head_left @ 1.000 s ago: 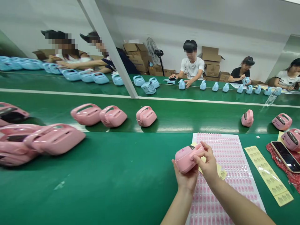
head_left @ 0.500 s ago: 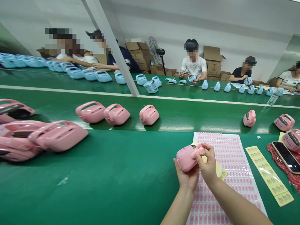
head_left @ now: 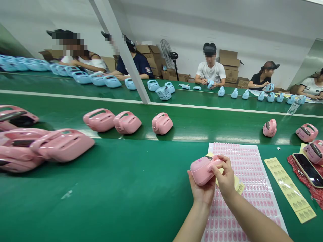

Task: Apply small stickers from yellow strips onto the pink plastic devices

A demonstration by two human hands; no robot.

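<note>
Above the sticker sheet, a glossy pink plastic casing [head_left: 201, 172] with a carry handle is held at a tilt, with a small pink print and part of a dark window showing on top. My left hand [head_left: 204, 194] cups it from below. Thumb and fingers of my right hand [head_left: 225, 175] pinch the handle at its right side; whether a small sticker lies under them is hidden. Beneath my hands lies a large white sheet [head_left: 233, 215] with rows of pink oval stickers. Small yellow backing paper [head_left: 240, 187] rests on that sheet, partly covered by my right hand.
More pink casings [head_left: 64, 146] crowd the left, and others [head_left: 163, 123] line the bench behind. At right are a yellow sticker strip [head_left: 290, 188], a phone [head_left: 308, 170] on red wrap and decorated casings [head_left: 306, 132]. A slanted post [head_left: 131, 64] rises ahead. Co-workers handle blue casings [head_left: 82, 77] opposite.
My grip on the pink casing is nearly the same; the casing has shifted very slightly right. Opposite, co-workers have changed posture, and one has lowered a hand to a blue casing.
</note>
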